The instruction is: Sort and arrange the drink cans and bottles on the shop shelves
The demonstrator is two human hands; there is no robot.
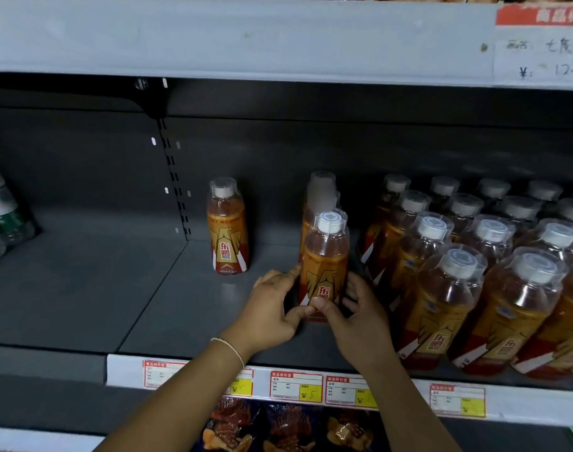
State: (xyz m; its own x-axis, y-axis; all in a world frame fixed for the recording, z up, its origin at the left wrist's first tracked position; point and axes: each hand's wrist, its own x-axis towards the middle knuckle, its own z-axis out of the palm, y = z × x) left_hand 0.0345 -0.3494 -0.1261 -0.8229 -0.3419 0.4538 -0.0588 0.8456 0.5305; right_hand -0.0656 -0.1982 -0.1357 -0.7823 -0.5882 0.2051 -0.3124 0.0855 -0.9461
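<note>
View from beside the shopper, facing a dark grey shelf (pixel 115 288). The left hand (pixel 272 308) and right hand (pixel 363 324) together hold the front bottle (pixel 324 256), an upright orange drink with a white cap and a red-and-gold label, standing on the shelf near its front edge. Both hands wrap the lower label from opposite sides: the left fingers (pixel 290 275) curl round its left flank, the right fingers (pixel 353 288) round its right flank, and the two thumbs meet on the front of the label. A thin bracelet (pixel 233 349) circles the left wrist.

A rear bottle (pixel 321 194) of the same kind stands directly behind the held one, largely hidden. A lone bottle (pixel 228 226) stands upright to the left, well apart. To the right, the massed bottles (pixel 474 272) fill the shelf in close rows, just beside the right hand.

At far left, green-labelled bottles (pixel 1 216) are partly in view. Price tags (pixel 294 386) line the shelf's front rail; snack bags (pixel 278 425) show below it. A handwritten tag (pixel 539 53) is fixed to the upper shelf edge.
</note>
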